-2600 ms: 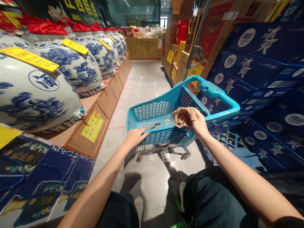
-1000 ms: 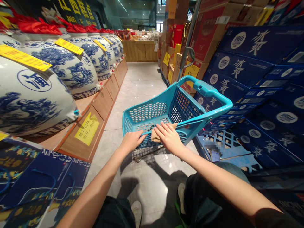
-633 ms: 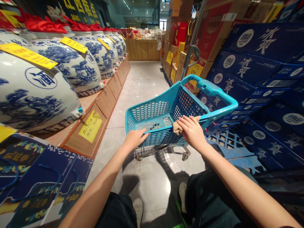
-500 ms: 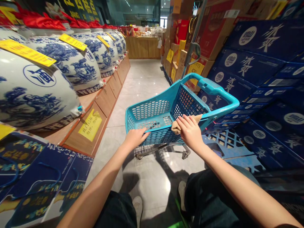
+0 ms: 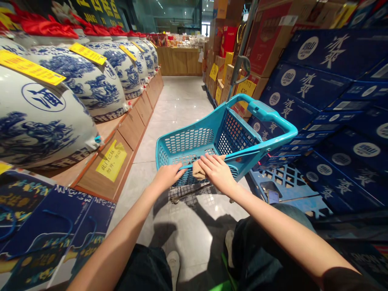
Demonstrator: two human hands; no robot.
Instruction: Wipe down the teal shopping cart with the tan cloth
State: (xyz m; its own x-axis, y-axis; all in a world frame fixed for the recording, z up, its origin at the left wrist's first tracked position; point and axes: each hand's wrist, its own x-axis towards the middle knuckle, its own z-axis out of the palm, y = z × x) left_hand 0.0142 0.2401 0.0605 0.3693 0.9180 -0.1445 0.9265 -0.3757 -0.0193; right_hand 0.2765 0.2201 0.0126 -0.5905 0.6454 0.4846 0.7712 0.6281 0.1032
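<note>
The person's bare left hand (image 5: 167,178) and bare right hand (image 5: 218,173) join slender, uncovered forearms (image 5: 123,227). Well back from the right hand shows the edge of a black fabric sleeve (image 5: 342,279). Below both hands are dark navy, loose trousers (image 5: 257,251) and off-white, round-toed shoes (image 5: 173,263).

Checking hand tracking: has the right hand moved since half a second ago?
Yes. The right hand moved along the shopping cart rim, away from the cart handle, toward the left hand.

free: over cart (image 5: 216,121), along aisle (image 5: 178,107) | obstacles: jars (image 5: 91,83) left, blue cartons (image 5: 306,81) right beyond handle (image 5: 273,115)
</note>
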